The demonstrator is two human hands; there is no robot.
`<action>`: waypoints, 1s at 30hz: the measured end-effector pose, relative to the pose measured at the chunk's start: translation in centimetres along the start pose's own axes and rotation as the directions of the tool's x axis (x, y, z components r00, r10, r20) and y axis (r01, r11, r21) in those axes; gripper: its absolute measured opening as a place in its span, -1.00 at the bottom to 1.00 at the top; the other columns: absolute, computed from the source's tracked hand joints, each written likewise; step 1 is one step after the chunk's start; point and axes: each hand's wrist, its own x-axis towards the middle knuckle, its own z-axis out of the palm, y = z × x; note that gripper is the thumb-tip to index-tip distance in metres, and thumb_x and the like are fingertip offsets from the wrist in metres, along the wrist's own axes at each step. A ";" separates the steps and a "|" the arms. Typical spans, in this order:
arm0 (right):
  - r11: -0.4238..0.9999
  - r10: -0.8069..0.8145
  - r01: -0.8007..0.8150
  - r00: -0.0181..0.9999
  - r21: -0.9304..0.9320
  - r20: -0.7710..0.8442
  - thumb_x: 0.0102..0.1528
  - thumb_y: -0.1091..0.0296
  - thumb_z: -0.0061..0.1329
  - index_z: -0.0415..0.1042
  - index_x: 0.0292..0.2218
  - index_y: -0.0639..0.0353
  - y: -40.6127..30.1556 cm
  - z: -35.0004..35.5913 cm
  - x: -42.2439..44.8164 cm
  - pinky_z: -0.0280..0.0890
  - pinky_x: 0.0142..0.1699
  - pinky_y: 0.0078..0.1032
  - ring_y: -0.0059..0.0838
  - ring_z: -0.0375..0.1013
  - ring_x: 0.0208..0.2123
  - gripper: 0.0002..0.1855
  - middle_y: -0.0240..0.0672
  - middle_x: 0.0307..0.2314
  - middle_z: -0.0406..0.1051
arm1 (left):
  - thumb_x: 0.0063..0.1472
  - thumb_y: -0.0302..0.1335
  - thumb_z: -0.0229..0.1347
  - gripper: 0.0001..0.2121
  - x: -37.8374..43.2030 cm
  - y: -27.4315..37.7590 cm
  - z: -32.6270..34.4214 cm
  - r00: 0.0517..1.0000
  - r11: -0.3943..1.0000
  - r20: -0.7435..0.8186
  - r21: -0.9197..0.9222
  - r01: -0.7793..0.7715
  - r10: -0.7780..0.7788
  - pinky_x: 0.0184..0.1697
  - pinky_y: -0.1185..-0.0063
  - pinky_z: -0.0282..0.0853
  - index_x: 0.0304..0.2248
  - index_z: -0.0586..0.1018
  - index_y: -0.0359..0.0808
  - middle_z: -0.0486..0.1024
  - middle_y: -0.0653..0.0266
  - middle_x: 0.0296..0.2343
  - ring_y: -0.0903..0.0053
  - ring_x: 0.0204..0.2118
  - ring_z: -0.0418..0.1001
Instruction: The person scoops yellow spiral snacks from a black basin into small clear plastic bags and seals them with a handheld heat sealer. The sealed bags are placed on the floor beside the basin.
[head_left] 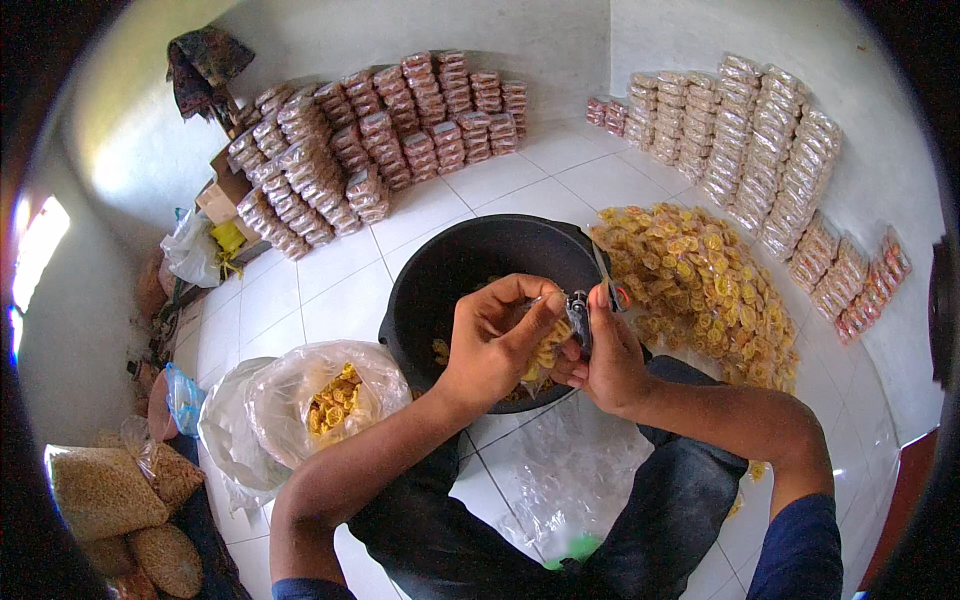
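Note:
My left hand (499,337) pinches the top of a clear plastic bag of yellow snack pieces (551,349) above a large black tub (427,262). Pressed close to the bag's top, my right hand (619,360) holds a small dark tool (580,319), perhaps a stapler or lighter. A pair of scissors (604,270) also shows at the fingers of my right hand, its blades pointing up. More yellow pieces lie low in the tub, partly hidden by my hands. Between my legs, empty clear plastic bags (566,465) are spread on the floor.
A heap of filled bags of yellow snacks (697,277) lies right of the tub. At left stands an open plastic sack of yellow pieces (334,405). Stacked packets (390,150) line the back wall, with more packet stacks (772,142) at right. Full bags (105,491) sit lower left.

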 end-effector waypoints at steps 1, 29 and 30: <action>1.000 0.013 -0.013 0.998 -0.008 -0.062 0.23 -0.26 -0.59 0.11 -0.61 0.10 -0.1 0.4 -0.1 0.02 -0.66 -0.60 -0.61 0.10 -0.78 -0.35 -0.46 -0.79 0.08 | 0.25 -0.47 0.01 -0.86 -0.1 -0.1 0.0 1.000 1.000 -0.002 -0.024 0.003 -0.003 -0.47 0.71 0.40 -0.33 0.44 -0.42 0.49 0.30 -0.50 0.69 -0.52 0.47; 0.213 0.114 0.377 0.907 -0.901 0.406 0.06 0.13 0.05 0.43 -0.30 0.18 -4.7 -9.2 -0.4 0.25 -0.48 -0.38 -0.40 0.43 -0.61 -0.71 -0.23 -0.65 0.40 | 0.20 -0.39 0.10 -0.81 1.3 -1.6 -1.8 0.996 0.988 -0.082 0.147 0.037 -0.025 -0.32 0.74 0.34 -0.31 0.57 -0.38 0.53 0.38 -0.44 0.76 -0.40 0.43; 0.292 0.042 0.328 0.934 -0.898 0.355 0.07 0.15 0.05 0.43 -0.30 0.17 -4.8 -9.0 -0.4 0.20 -0.51 -0.45 -0.50 0.36 -0.64 -0.72 -0.29 -0.66 0.37 | 0.20 -0.38 0.10 -0.81 1.5 -1.8 -1.7 0.995 0.988 -0.099 0.149 0.047 -0.032 -0.32 0.72 0.35 -0.32 0.57 -0.36 0.53 0.38 -0.44 0.75 -0.41 0.43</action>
